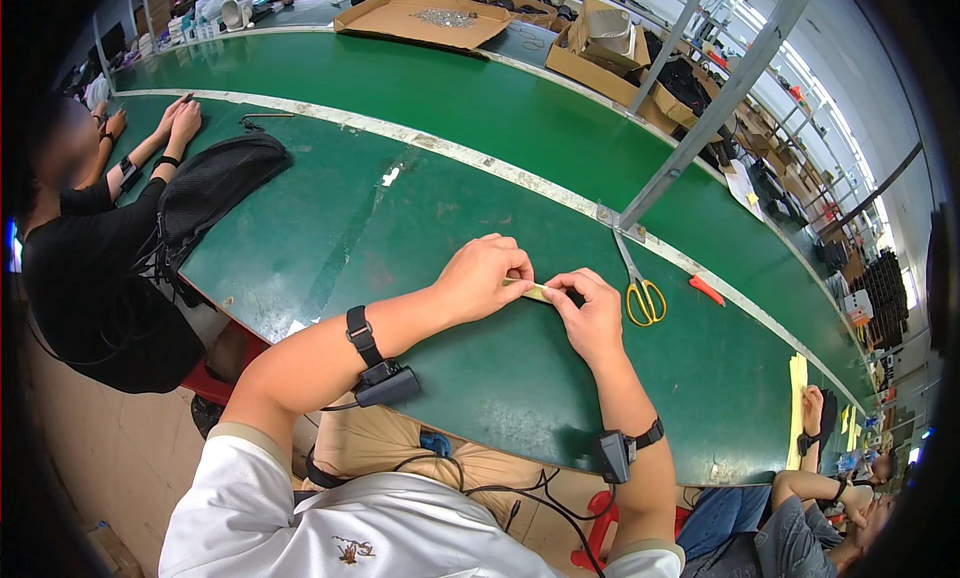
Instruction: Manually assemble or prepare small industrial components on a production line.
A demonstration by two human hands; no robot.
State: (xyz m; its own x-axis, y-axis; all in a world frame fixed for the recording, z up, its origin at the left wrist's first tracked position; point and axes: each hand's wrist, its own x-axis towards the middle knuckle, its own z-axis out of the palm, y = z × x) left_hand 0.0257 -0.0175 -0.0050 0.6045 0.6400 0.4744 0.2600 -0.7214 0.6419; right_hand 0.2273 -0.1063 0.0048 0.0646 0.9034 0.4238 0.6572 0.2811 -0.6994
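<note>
Between my two hands stretches a short, narrow yellowish strip [536,293], held just above the green tabletop [470,378]. My left hand [484,280] pinches its left end with thumb and fingertips. My right hand [590,314] is closed on the other end, thumb and forefinger pressed together. The fingers cover both ends, so I cannot tell the strip's material or full length. To the right of my right hand lie scissors [637,283] with yellow handles, blades pointing away from me. Farther right is a small red-handled tool [707,289].
A metal post [715,103] rises from the table's far edge, before a green conveyor belt [400,93]. At left, a black mesh bag [225,178] lies near a co-worker [100,248]. Yellow strips [797,408] lie at right by another person's hand [811,410]. Cables hang over my lap.
</note>
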